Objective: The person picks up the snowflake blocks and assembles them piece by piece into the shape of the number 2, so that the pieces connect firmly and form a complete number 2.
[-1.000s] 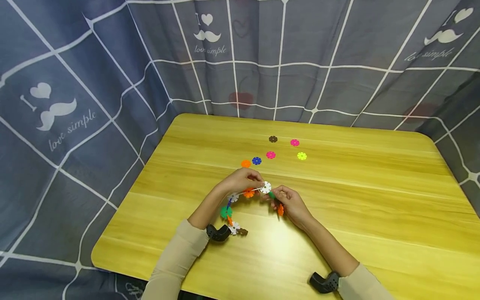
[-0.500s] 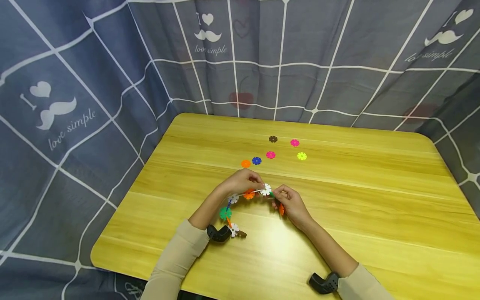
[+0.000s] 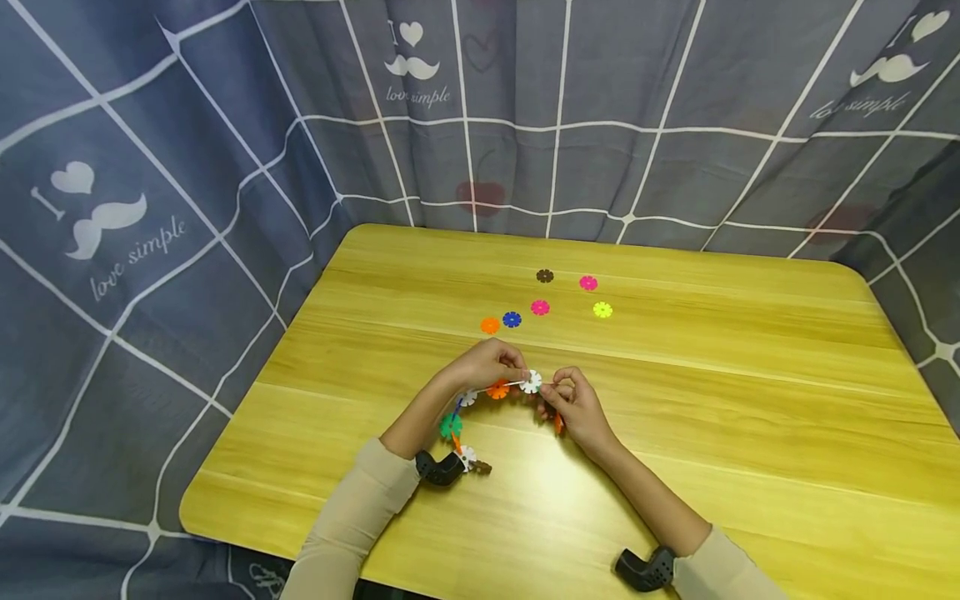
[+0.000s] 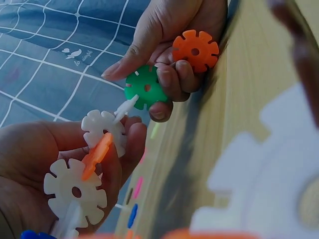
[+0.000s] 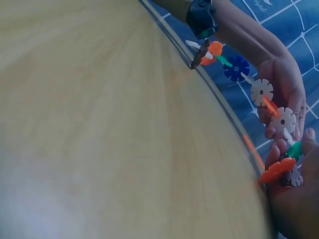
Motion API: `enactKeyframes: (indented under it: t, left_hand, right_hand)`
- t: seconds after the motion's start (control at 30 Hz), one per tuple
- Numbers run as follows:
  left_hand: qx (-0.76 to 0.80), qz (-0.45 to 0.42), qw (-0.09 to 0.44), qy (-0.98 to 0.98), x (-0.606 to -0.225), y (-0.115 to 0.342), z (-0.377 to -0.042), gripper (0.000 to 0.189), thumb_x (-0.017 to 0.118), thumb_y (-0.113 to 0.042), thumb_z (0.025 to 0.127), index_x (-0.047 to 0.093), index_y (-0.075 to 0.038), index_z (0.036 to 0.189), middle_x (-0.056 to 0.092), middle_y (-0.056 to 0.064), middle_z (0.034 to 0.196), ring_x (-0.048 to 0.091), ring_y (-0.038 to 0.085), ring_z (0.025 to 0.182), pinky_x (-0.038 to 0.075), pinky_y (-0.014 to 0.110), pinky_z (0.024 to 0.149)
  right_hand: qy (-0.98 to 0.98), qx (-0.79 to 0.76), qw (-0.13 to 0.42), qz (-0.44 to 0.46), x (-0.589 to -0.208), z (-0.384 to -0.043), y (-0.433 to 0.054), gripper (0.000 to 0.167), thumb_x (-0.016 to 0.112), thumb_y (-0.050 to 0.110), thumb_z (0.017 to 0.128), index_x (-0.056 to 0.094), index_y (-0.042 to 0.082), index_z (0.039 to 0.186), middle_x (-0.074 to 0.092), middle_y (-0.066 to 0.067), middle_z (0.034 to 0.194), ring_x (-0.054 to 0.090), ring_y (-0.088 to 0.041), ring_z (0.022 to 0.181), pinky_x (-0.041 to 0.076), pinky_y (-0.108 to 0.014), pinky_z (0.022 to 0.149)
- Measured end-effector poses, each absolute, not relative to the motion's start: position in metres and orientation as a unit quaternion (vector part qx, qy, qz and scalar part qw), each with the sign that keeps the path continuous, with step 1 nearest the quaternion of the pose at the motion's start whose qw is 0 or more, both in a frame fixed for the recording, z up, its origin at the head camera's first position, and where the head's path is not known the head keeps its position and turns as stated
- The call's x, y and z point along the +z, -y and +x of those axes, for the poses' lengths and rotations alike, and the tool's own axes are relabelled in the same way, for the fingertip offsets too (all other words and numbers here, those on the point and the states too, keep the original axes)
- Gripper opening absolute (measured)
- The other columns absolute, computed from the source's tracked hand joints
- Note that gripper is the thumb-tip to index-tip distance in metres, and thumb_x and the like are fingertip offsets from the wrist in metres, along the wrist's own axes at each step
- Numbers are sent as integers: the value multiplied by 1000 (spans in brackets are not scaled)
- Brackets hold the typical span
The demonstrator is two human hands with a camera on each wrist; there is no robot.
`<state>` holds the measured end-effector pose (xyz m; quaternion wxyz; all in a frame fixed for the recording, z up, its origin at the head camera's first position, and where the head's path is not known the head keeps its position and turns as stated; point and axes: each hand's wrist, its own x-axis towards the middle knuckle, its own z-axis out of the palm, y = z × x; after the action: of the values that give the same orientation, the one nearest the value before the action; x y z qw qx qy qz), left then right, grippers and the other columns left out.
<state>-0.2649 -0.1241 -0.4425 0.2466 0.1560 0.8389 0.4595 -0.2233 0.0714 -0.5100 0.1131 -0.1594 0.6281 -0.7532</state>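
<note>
A chain of slotted snowflake discs hangs between the two hands above the table. In the head view the left hand [image 3: 487,364] pinches the chain by a white disc [image 3: 531,382]. The right hand [image 3: 583,412] holds a green disc [image 4: 138,79], thumb on one side and fingers on the other; a white disc set in its slot links it to the left hand's part. An orange disc [image 4: 206,56] sits by the right hand's curled fingers. Behind the left wrist the chain runs down through another green disc [image 3: 451,426] to a brown disc [image 3: 483,468].
Several loose discs lie flat beyond the hands: orange [image 3: 490,326], blue [image 3: 512,319], two pink, brown [image 3: 544,276] and yellow [image 3: 602,310]. The wooden table [image 3: 750,375] reaches back to a grey checked curtain [image 3: 517,100]. Each wrist wears a black camera mount [image 3: 645,570].
The white disc between the hands has dropped slightly. The right hand's fingers have shifted a little left, covering more of the green disc in the head view. Both hands keep their hold.
</note>
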Motion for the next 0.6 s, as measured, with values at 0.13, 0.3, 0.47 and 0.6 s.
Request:
enactKeyframes:
  t: [0.13, 0.3, 0.47, 0.6]
  left_hand:
    - [471, 158, 257, -829, -443, 123, -266, 16, 62, -18, 90, 67, -7, 79, 64, 11, 75, 44, 12, 61, 35, 23, 52]
    - [482, 157, 269, -819, -443, 122, -266, 16, 61, -15, 90, 67, -5, 79, 65, 13, 75, 46, 13, 63, 37, 23, 54]
    - [476, 165, 267, -822, -444, 123, -267, 16, 61, -18, 91, 69, -8, 82, 64, 6, 76, 48, 12, 66, 39, 23, 57]
    - [460, 183, 260, -829, -441, 132, -272, 25, 55, -29, 93, 70, -9, 95, 64, 1, 87, 46, 10, 65, 41, 24, 59]
  right_hand:
    - [-624, -757, 117, -158, -508, -223, -71, 31, 49, 0, 94, 26, -15, 106, 61, -10, 72, 58, -14, 62, 52, -24, 60]
    - [-632, -750, 114, -155, -509, -224, -72, 31, 51, 3, 94, 26, -9, 106, 62, -11, 75, 58, -13, 62, 51, -23, 60]
    - [-644, -745, 123, -123, -507, -224, -71, 30, 52, 7, 94, 30, -6, 110, 62, -12, 76, 58, -14, 62, 48, -21, 53]
    - [-642, -746, 148, -95, -505, -225, -69, 38, 55, 15, 93, 31, -5, 116, 62, -9, 79, 58, -14, 66, 47, -21, 55]
